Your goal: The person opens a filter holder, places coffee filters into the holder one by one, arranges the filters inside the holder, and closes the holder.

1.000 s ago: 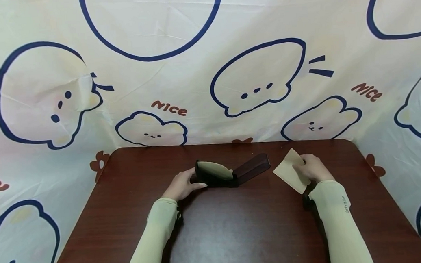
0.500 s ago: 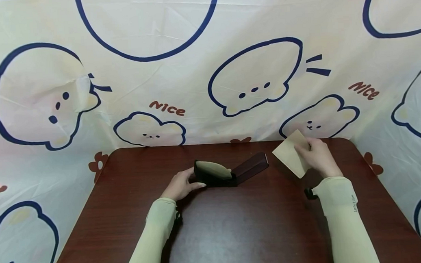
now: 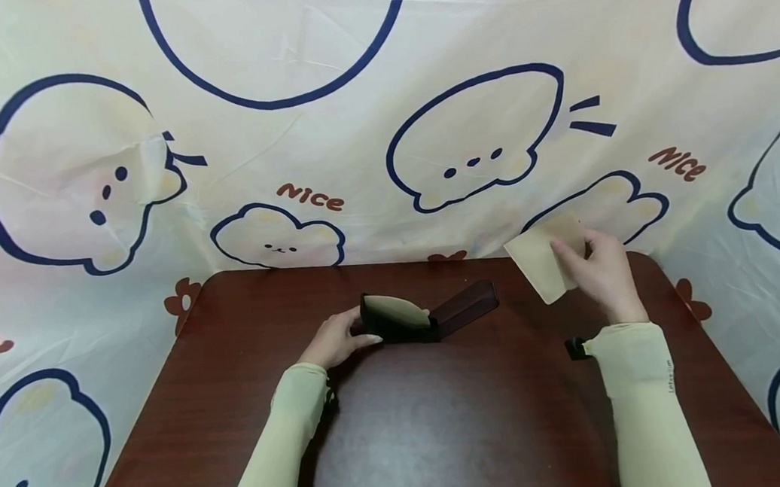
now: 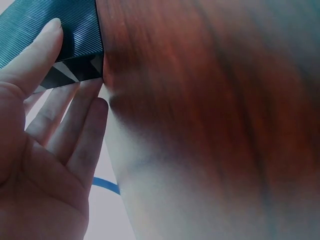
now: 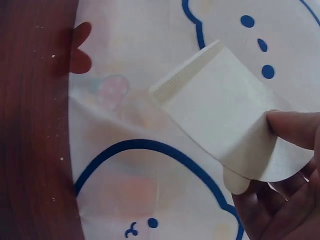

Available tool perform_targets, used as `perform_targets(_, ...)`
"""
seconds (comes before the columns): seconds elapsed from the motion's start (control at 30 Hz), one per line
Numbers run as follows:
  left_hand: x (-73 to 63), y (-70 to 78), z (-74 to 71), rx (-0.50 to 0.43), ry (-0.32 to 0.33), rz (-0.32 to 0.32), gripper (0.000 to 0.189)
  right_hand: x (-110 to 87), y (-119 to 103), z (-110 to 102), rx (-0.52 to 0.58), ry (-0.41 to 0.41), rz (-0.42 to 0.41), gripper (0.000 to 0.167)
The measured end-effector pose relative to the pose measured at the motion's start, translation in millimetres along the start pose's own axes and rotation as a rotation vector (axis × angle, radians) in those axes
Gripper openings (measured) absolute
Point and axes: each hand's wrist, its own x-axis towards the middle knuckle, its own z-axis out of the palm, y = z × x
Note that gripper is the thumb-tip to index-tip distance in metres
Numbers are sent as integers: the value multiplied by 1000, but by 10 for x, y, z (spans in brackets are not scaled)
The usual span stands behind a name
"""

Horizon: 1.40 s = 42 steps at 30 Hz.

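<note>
A dark ribbed box stands on the table in the head view, with a stack of cream filter papers showing inside. Its dark translucent lid hangs open to the right. My left hand grips the box's left end; in the left wrist view the thumb lies on the ribbed face and the fingers go behind. At the table's far right, my right hand pinches a cream coffee filter paper between thumb and fingers, raised off the table. It has a crimped edge and a rounded tab.
The brown wooden table ends at a cloth backdrop printed with cartoon outlines. The backdrop rises behind the far edge and along both sides. A black strap is on the right wrist.
My right hand has moved up and away toward the far right edge, carrying the coffee filter paper, which has turned. My left hand and the box have stayed in place.
</note>
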Motion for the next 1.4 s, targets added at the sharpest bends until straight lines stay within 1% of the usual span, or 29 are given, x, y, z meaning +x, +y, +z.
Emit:
perform_targets(0.13, 9, -6, -6, 3, 3, 3, 51, 9, -76, -33, 3, 18, -18, 43)
perform_targets(0.23, 4, -12, -14, 2, 2, -1, 50, 11, -126, -9, 1, 48, -46, 40)
perform_targets(0.33, -6, -8, -18, -3, 3, -8, 50, 17, -193, 41, 23, 70, -94, 37)
perform_targets(0.4, -8, -1, -15, -4, 6, -9, 49, 24, -242, 75, 44, 70, -130, 35)
perform_targets(0.5, -9, 6, -7, -2, 6, -3, 48, 44, -309, 114, 69, 44, -165, 34)
perform_targets(0.77, -19, 13, 4, -1, 7, -17, 49, 126, -516, 243, 85, -79, -179, 38)
perform_targets(0.93, -17, 17, -4, -6, 4, -10, 48, 187, -723, 351, 60, -127, -230, 35)
perform_targets(1.07, -15, 20, -3, -7, 2, -3, 48, 206, -856, 445, 62, -168, -281, 31)
perform_targets(1.27, -16, 21, -8, -19, -2, -3, 52, 202, -969, 569, 106, -196, -344, 17)
perform_targets(1.4, -12, 21, 4, -17, 2, 8, 48, 188, -1025, 617, 129, -203, -368, 14)
